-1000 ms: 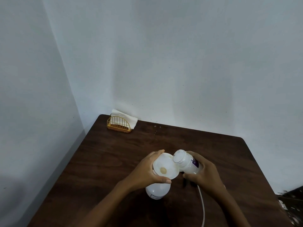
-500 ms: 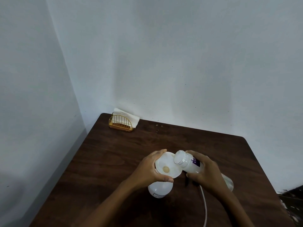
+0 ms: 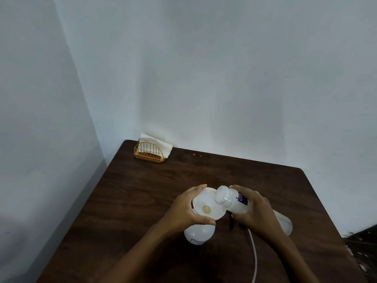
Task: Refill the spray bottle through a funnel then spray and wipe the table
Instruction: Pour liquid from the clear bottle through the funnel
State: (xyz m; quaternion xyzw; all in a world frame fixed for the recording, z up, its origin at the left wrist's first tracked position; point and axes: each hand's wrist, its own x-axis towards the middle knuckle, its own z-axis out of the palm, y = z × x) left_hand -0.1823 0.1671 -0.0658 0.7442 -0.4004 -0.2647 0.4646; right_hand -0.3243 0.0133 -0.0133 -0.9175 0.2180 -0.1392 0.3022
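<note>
- Running off the bottom edge, a thin white tube (image 3: 254, 258) lies on the table (image 3: 142, 201); its upper end is hidden behind the right hand.
- Only the lower body of the spray bottle (image 3: 199, 234) shows, standing below the left hand (image 3: 186, 210), whose fingers clasp the white funnel (image 3: 208, 206) set on it.
- Fingers of the right hand (image 3: 254, 213) wrap a clear refill bottle (image 3: 230, 201), tipped with its open mouth over the funnel rim; any liquid is hard to make out.
- A gold napkin holder (image 3: 150, 153) sits in the far corner.
- Compared with 0.5 s ago, the pose looks unchanged.
</note>
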